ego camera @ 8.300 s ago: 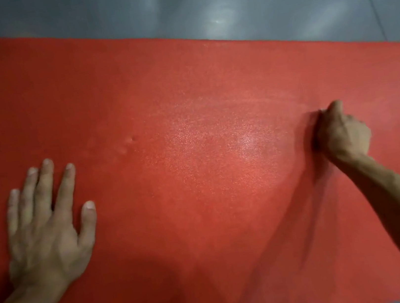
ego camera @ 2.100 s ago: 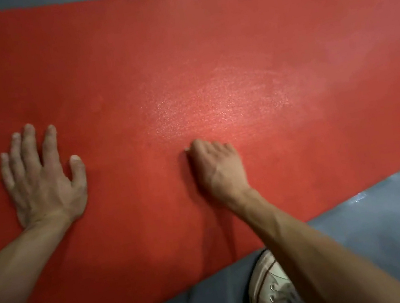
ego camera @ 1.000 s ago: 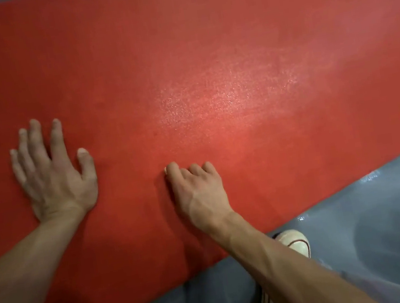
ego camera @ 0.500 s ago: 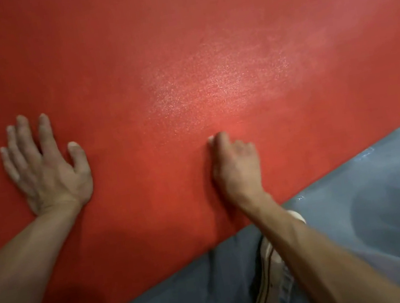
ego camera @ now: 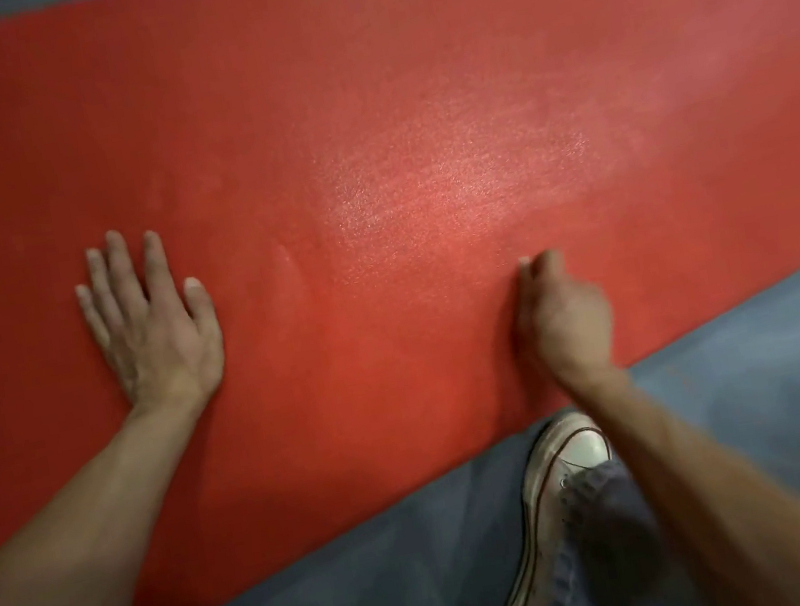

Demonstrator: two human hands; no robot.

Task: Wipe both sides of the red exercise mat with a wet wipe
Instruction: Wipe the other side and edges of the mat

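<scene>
Red foam gives under our flat, spread left hand while our right hand curls, blurred, over a wipe we cannot see, on the exercise mat spread across the grey floor, light, floppy, best lifted by its near edge.

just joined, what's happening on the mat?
A person is crouched at the near edge of a red exercise mat laid on a grey floor. The left hand lies flat on the mat, fingers spread, bracing. The right hand is curled and blurred on the mat near that edge, apparently mid-wipe; the wipe itself isn't visible. A shiny patch above the right hand looks damp. White sneakers sit just off the mat.
</scene>
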